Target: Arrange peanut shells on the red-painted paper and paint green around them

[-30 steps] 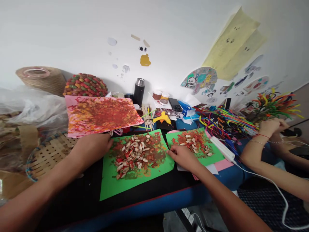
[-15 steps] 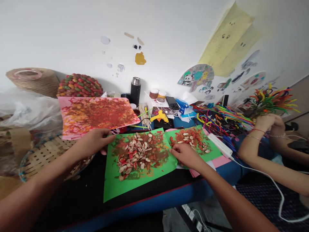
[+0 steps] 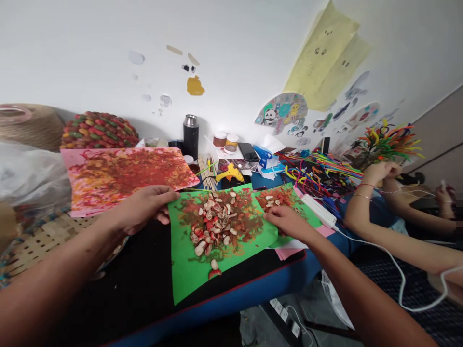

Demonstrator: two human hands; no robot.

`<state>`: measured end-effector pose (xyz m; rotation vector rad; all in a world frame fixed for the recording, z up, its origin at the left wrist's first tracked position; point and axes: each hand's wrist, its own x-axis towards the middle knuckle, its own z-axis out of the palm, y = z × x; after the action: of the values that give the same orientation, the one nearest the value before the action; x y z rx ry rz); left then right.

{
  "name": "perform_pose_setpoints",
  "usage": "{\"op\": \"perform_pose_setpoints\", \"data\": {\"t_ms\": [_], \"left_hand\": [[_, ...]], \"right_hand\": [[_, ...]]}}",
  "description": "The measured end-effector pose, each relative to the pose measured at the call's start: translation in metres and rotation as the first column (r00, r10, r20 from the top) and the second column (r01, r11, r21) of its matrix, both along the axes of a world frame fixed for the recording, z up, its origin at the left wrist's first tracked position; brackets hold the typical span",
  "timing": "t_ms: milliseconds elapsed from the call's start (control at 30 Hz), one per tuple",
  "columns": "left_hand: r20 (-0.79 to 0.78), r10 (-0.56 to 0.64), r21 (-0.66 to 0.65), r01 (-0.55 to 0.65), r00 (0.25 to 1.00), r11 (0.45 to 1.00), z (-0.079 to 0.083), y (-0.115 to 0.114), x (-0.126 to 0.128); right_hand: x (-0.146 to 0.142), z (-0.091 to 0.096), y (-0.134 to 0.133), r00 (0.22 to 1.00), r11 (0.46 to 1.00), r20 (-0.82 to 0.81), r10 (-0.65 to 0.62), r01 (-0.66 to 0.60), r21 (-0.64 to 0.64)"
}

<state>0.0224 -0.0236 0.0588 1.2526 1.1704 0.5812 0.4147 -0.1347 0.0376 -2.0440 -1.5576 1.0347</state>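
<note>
A sheet of green paper (image 3: 190,284), smeared with brown, red and orange paint, lies tilted over the black mat. Heaped on it are peanut shells (image 3: 213,219), some stained red, and a couple sit apart near its front edge. My left hand (image 3: 150,205) pinches the sheet's upper left edge between thumb and fingers. On the opposite side, my right hand (image 3: 287,221) grips the right edge. Partly behind that hand is a second green painted sheet (image 3: 311,212) with a few shells on it. A pink painted sheet (image 3: 130,176) lies beyond my left hand.
A woven bamboo basket (image 3: 39,241) stands at the left. Behind are a black flask (image 3: 191,137), paint jars (image 3: 220,140), a yellow glue gun (image 3: 230,173) and colourful pipe cleaners (image 3: 321,168). A white power strip (image 3: 318,210) and another person's arms (image 3: 365,207) are at the right.
The held green sheet has tilted, and shells have slid towards its front and left, with a couple now near the front edge. The view has swung slightly right.
</note>
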Motion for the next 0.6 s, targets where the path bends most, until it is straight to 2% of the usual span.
{"op": "perform_pose_setpoints", "data": {"t_ms": [133, 267, 433, 600], "left_hand": [[0.056, 0.011, -0.045, -0.009, 0.998, 0.999, 0.0, 0.007, 0.026], [0.144, 0.031, -0.129, -0.012, 0.989, 0.992, -0.002, 0.01, 0.064], [0.196, 0.038, -0.176, -0.003, 0.98, 0.984, -0.011, 0.017, 0.115], [0.223, 0.035, -0.186, 0.007, 0.974, 0.983, -0.018, 0.035, 0.161]], "right_hand": [[0.022, 0.006, -0.003, 0.997, 0.997, -0.019, -0.074, 0.074, 0.0], [0.047, 0.011, -0.004, 0.991, 0.992, 0.036, -0.128, 0.129, -0.017], [0.083, 0.009, -0.006, 0.971, 0.974, 0.081, -0.227, 0.228, -0.006], [0.122, 0.007, -0.007, 0.946, 0.957, 0.146, -0.288, 0.291, 0.003]]}}
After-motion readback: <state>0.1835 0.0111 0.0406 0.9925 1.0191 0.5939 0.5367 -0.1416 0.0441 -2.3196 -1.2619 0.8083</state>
